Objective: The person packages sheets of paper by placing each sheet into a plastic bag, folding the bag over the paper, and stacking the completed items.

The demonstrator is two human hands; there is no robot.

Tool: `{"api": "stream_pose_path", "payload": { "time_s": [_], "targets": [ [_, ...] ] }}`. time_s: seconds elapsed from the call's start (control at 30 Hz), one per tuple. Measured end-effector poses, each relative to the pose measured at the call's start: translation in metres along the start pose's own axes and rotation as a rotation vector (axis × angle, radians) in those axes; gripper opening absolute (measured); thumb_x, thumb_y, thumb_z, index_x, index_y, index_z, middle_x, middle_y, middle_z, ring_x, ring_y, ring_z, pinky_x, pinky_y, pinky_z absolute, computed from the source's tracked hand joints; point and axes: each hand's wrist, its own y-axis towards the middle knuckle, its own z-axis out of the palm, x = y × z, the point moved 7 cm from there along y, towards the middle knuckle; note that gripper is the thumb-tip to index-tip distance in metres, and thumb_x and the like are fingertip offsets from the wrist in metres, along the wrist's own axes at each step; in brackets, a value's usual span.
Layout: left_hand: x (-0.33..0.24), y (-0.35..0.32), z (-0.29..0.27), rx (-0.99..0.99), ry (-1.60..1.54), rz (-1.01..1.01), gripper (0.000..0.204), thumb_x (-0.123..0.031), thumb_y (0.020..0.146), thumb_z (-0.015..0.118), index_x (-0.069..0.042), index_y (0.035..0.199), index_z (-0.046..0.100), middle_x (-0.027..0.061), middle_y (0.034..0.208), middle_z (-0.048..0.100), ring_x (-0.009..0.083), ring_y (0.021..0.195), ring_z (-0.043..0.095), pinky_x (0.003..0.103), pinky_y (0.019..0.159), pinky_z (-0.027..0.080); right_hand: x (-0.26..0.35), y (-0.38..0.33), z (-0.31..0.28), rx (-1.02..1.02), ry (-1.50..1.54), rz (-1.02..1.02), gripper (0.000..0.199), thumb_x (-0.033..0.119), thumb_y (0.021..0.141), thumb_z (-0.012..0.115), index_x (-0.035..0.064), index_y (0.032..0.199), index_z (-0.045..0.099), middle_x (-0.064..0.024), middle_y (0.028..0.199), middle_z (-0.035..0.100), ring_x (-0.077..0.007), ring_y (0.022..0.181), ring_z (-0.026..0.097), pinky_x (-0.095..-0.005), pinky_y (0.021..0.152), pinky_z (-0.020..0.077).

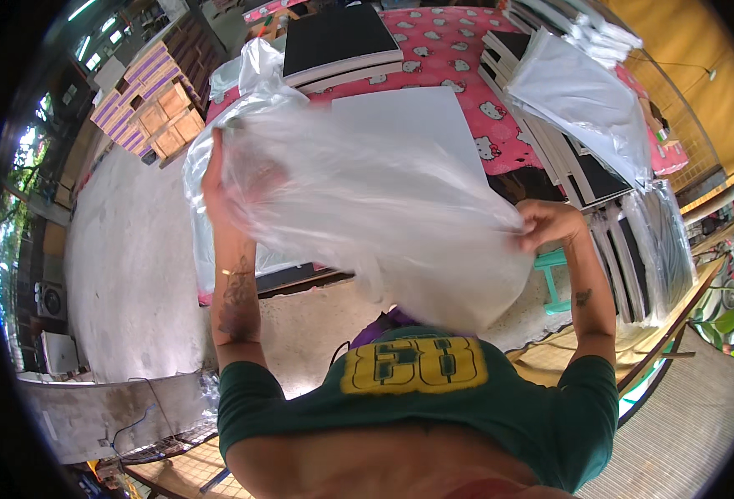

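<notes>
A large, clear plastic bag [384, 200] is stretched out in the air between my two hands, blurred by motion. My right hand [554, 223] pinches its right edge between thumb and fingers. At the bag's left end is my left hand [238, 170], partly covered by the film, its fingers showing only faintly through it; it appears to grip the plastic. Behind the bag, a flat white sheet or board [417, 116] lies on the table, its near part hidden by the film. More clear plastic [205, 187] is heaped along the table's left side.
A pink patterned cloth [438, 46] covers the table. Black-topped flat panels [338, 41] are stacked at the back. White-wrapped panels [583, 108] are piled at the right, above more upright panels [642, 258]. A teal stool [554, 279] stands below the right hand; cartons [155, 91] are far left.
</notes>
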Motion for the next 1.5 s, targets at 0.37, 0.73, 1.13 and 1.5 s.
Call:
{"api": "stream_pose_path", "payload": {
  "time_s": [0.37,0.73,1.13,1.5],
  "targets": [
    [-0.064,-0.001,0.062,0.182,-1.650,-0.643,0.032,-0.035,0.093,0.049,-0.005,0.103,0.058,0.0082,0.086,0.063,0.0191,0.073,0.062,0.032,0.071,0.051,-0.050,0.004,0.064,0.064,-0.116,0.264,0.045,0.041,0.079,0.066,0.0003,0.096,0.057,-0.0042,0.085,0.058,-0.0135,0.075,0.056,-0.0322,0.069,0.0469],
    [-0.004,-0.070,0.098,-0.012,-1.582,-0.936,0.034,-0.029,0.086,0.060,-0.001,0.103,0.057,0.0122,0.089,0.063,0.0217,0.069,0.062,0.035,0.057,0.052,-0.156,-0.031,0.120,-0.169,1.425,-0.089,0.038,0.017,0.078,0.065,0.0008,0.111,0.055,-0.0139,0.105,0.059,-0.0312,0.103,0.055,-0.0497,0.094,0.0403],
    [0.012,-0.181,0.191,-0.063,-0.352,-1.016,0.045,-0.004,0.078,0.051,0.001,0.122,0.047,0.0190,0.077,0.062,0.0284,0.065,0.060,0.040,0.057,0.047,-0.171,-0.011,0.096,-1.027,0.080,0.418,0.054,0.005,0.078,0.051,0.0108,0.131,0.043,-0.0175,0.092,0.063,-0.0303,0.063,0.063,-0.0373,0.058,0.0494],
    [-0.015,-0.129,0.113,-0.096,-0.739,-0.899,0.055,-0.010,0.074,0.054,-0.001,0.127,0.044,0.0085,0.066,0.059,0.0173,0.051,0.055,0.030,0.045,0.044,-0.108,-0.028,0.053,-1.006,0.376,0.220,0.051,0.003,0.073,0.054,0.0078,0.124,0.047,-0.0057,0.078,0.056,-0.0088,0.060,0.053,-0.0243,0.051,0.0408]
  ]
}}
